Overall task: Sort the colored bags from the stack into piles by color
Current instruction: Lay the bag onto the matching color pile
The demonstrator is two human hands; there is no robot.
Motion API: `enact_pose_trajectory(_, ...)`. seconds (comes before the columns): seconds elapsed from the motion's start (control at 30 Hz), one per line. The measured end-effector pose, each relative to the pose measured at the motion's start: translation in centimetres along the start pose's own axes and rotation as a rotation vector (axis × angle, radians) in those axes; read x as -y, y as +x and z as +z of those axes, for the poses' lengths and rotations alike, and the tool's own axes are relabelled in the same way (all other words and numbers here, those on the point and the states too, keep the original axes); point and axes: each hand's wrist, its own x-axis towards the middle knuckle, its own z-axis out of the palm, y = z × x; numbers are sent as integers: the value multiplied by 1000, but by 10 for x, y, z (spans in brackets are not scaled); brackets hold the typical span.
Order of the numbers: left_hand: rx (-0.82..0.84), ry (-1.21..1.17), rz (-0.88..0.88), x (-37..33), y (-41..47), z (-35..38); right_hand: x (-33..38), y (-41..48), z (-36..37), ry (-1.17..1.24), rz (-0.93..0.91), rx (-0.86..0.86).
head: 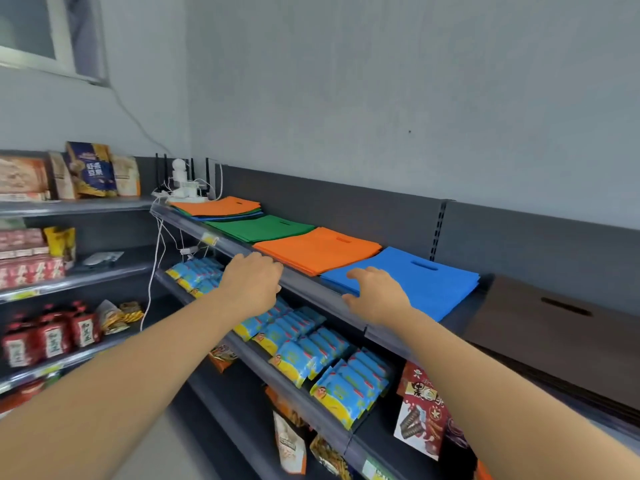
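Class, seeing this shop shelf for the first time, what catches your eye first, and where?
Bright piles along the top shelf stand out: a blue pile nearest, then an orange pile, a green pile and, farthest, a mixed stack topped with orange. The right hand rests on the blue pile; the left hand is at the shelf's front edge.

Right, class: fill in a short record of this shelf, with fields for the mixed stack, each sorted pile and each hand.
mixed stack: far left of top shelf, orange bag uppermost, green and blue edges beneath
green pile: right of the stack
orange pile: right of green
blue pile: right of orange
brown pile: far right
left hand: at the shelf's front edge by the orange pile, nothing visibly held
right hand: fingers lie on the blue pile's near corner
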Motion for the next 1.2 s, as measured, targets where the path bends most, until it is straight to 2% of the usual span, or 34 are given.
enact_pose_trajectory(0.53,87,26,-152,158,25,84,122,151,76,48,-171,57)
enact_pose_trajectory(0.93,90,41,-257,246,112,147,166,298,109,77,-257,22)
enact_pose_trajectory(1.2,107,35,-299,300,157,184,202,380,136,108,-306,58)
